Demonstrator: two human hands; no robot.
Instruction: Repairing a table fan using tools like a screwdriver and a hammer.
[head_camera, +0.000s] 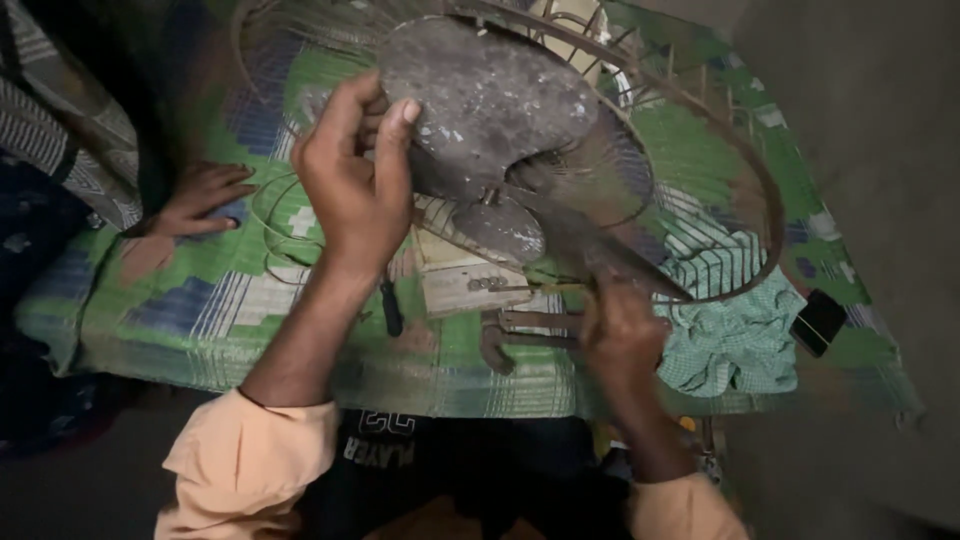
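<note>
Observed at centre frame: a grimy metal fan blade assembly (490, 120), held up above a green patterned cloth (200, 310). The left hand (355, 175) is closed on one blade at about 9 o'clock of the hub; the right hand (620, 335) is blurred, at roughly 5 o'clock, fingers curled about a lower blade tip — whether firmly clamped cannot be told. The blades sit inside a rusted wire guard (700, 170), its near half absent. Pliers (525, 330) and a screwdriver (390, 305) lie below, at 6 o'clock. Another person's hand (200, 200) rests at 9 o'clock. Judgement: work on the fan is midway — blades exposed, grime still on them.
</note>
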